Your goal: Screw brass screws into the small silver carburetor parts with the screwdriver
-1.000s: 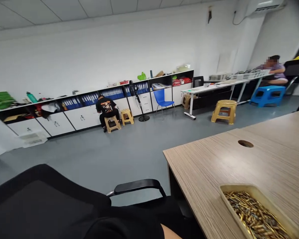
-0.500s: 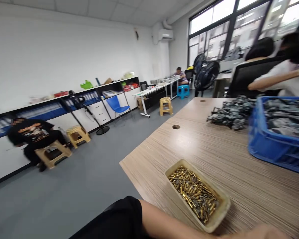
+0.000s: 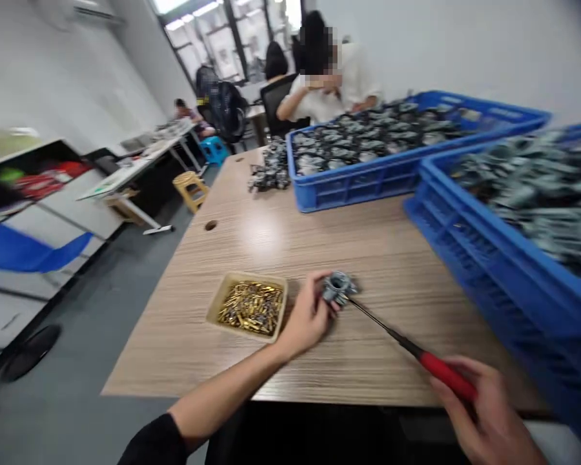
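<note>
My left hand grips a small grey metal casting with a round opening, held just above the wooden table. In my right hand is a screwdriver with a red handle and a long dark shaft. Its tip meets the lower right side of the casting; the exact contact point is too small to make out. Left of my left hand stands a cream plastic tray filled with brass-coloured screws or pins.
Two blue crates, one at the back and one at the right, hold many grey parts. A loose pile of parts lies beside the back crate. A person in white sits beyond the table.
The view has swung right and down. Both hands, the casting and the screwdriver now show; before, only my left forearm and a blurred hand showed at the bottom.
</note>
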Motion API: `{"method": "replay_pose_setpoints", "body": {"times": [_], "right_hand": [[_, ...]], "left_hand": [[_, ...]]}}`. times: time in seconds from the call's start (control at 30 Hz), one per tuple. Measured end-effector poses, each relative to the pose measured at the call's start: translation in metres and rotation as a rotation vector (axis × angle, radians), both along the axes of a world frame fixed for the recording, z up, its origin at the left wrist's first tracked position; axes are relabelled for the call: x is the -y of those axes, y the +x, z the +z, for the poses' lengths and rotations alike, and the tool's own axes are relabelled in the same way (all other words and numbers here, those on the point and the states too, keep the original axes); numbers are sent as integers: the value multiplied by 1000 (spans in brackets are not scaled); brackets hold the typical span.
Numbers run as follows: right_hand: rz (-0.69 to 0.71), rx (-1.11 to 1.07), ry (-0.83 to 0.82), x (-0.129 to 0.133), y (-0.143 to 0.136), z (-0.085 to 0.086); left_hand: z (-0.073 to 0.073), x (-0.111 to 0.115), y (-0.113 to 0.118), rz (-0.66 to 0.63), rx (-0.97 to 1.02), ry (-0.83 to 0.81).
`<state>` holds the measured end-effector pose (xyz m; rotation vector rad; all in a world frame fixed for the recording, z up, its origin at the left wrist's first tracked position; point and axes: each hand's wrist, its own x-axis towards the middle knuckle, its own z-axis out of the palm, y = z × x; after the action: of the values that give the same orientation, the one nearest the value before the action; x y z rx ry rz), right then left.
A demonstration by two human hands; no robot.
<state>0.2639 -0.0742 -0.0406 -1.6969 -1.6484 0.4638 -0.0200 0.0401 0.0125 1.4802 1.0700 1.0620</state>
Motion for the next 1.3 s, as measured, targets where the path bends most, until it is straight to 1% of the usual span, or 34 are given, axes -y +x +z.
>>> {"method": "replay_pose_setpoints", "body": {"times": [0.07, 0.17, 0.23, 0.33, 0.53, 0.7, 0.8, 0.9, 1.07, 1.23, 1.3], "right_hand": [[1, -11, -46, 4, 0, 12], [34, -5, -75, -3, -7, 27], [26, -8, -58, -5, -12, 34], [18, -27, -31, -3, -16, 39], [55, -6, -85, -2, -15, 43], [45, 9, 13, 0, -18, 41], [42, 12, -6, 1, -17, 38], [57, 40, -40, 1, -17, 39], [60, 37, 34, 2, -19, 42], [68, 24, -74, 3, -18, 41], [76, 27, -68, 4, -19, 41]], "left_hand": [[-4, -2, 1, -3, 35, -13], [-5, 0, 3, -3, 34, -31], [-4, 2, 3, -1, 27, -27], [-3, 2, 3, -1, 24, -2], [-2, -1, 5, -13, 24, 17], [0, -1, 6, -3, 21, 14], [-1, -1, 5, -12, 30, 18], [-1, -1, 5, -18, 42, 14], [1, -1, 6, -18, 66, 12], [2, 0, 6, -22, 75, 1], [1, 0, 6, -24, 77, 1]]}}
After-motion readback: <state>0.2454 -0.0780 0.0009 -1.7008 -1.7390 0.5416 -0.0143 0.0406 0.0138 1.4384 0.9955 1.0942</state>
